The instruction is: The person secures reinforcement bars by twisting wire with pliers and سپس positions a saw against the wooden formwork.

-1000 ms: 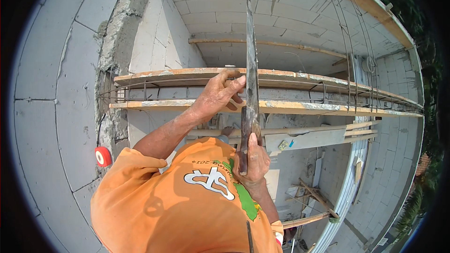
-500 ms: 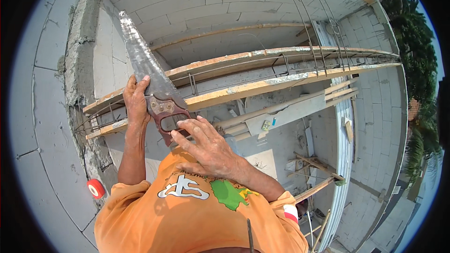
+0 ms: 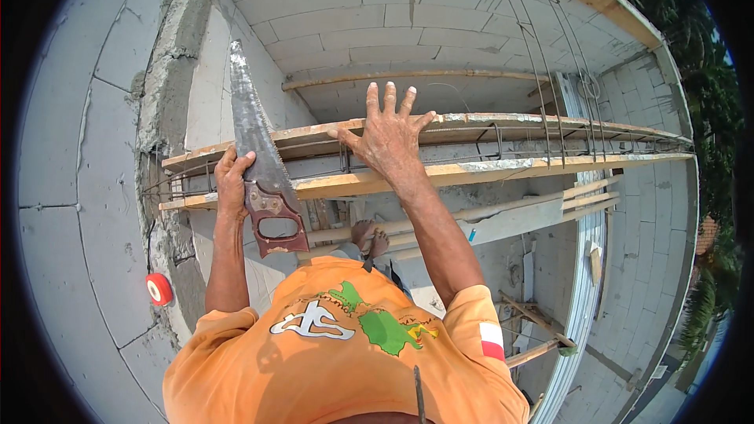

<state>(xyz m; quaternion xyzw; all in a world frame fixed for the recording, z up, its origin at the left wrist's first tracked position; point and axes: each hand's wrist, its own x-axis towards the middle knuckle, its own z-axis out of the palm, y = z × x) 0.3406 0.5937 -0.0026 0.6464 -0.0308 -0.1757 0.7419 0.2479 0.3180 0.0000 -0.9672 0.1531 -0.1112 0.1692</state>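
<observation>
Pinching handsaw (image 3: 265,149) in left hand (image 3: 229,186) at ten o'clock; splaying empty right hand (image 3: 388,144) over board (image 3: 479,119) at twelve; cutting nothing.

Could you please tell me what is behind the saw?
Two boards pass behind the saw, showing on both sides, and a pale wall shows around its upper part. Whatever the saw and left hand cover cannot be seen.
</observation>
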